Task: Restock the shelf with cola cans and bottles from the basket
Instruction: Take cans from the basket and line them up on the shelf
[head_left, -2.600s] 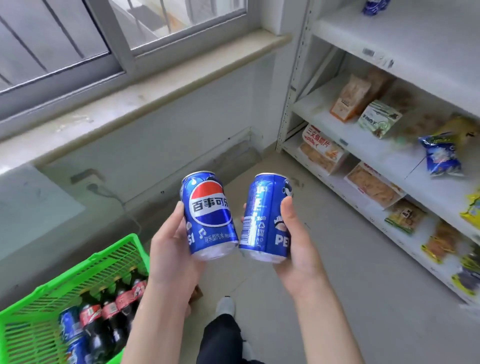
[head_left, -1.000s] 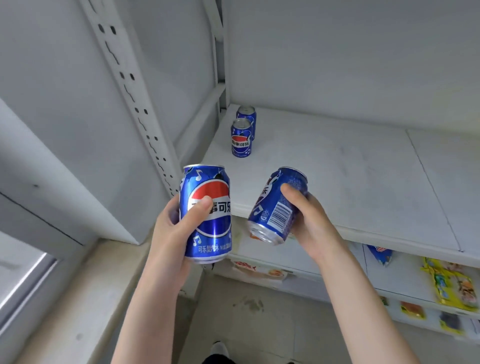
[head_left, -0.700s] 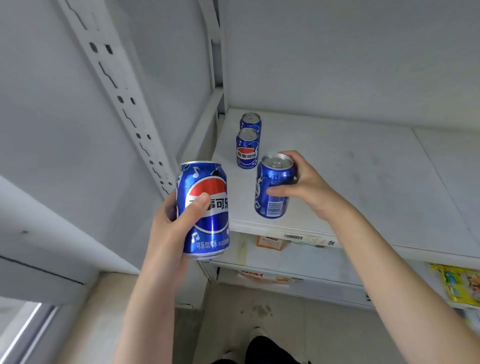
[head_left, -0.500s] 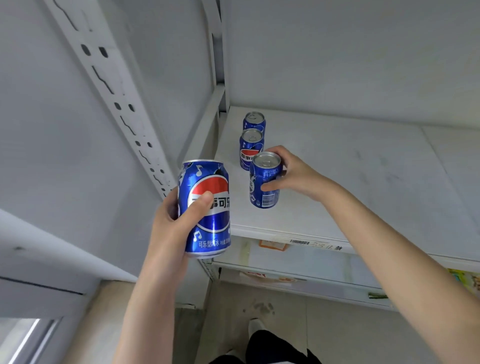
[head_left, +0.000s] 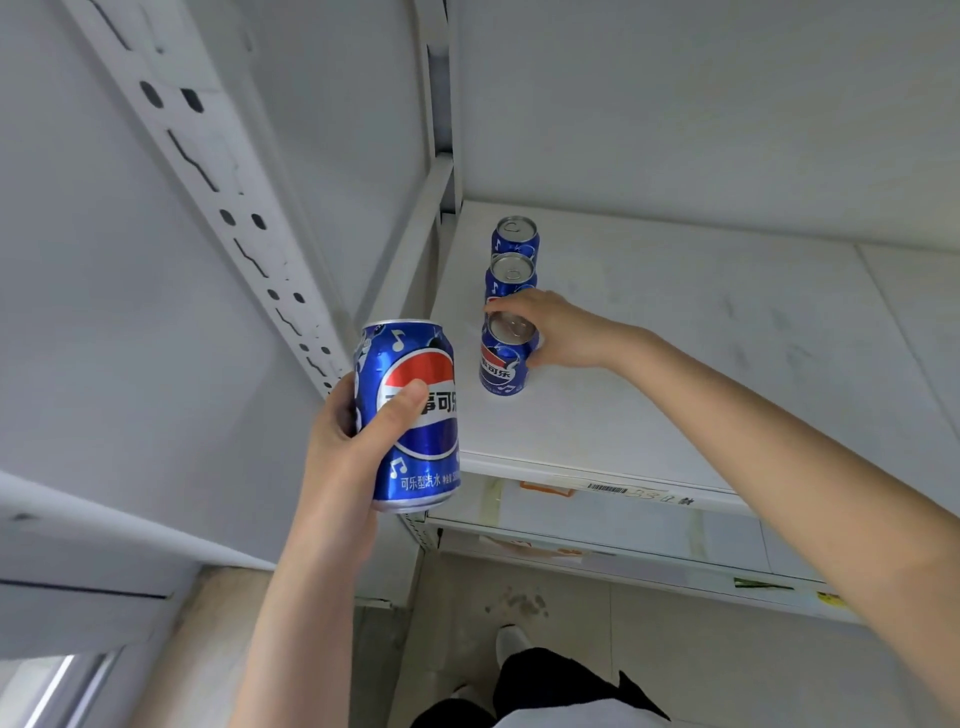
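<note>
My left hand (head_left: 348, 441) grips a blue cola can (head_left: 413, 415) upright in front of the white shelf's left front corner. My right hand (head_left: 558, 330) reaches over the shelf board (head_left: 675, 364) and is wrapped around the top of a second blue cola can (head_left: 503, 361), which stands on the board. Directly behind it two more blue cans, the middle can (head_left: 511, 278) and the far can (head_left: 515, 239), stand in a row toward the back wall. The basket is out of view.
A perforated white upright post (head_left: 218, 197) rises left of the shelf. The lower shelf (head_left: 623, 525) holds snack packets, mostly hidden. My shoe (head_left: 511, 642) and the grey floor show below. A window ledge (head_left: 171, 649) lies at the lower left.
My right hand has slid its can back and to the left, up against the two standing cans, and turned its logo to the front. The left hand's can has hardly moved.
</note>
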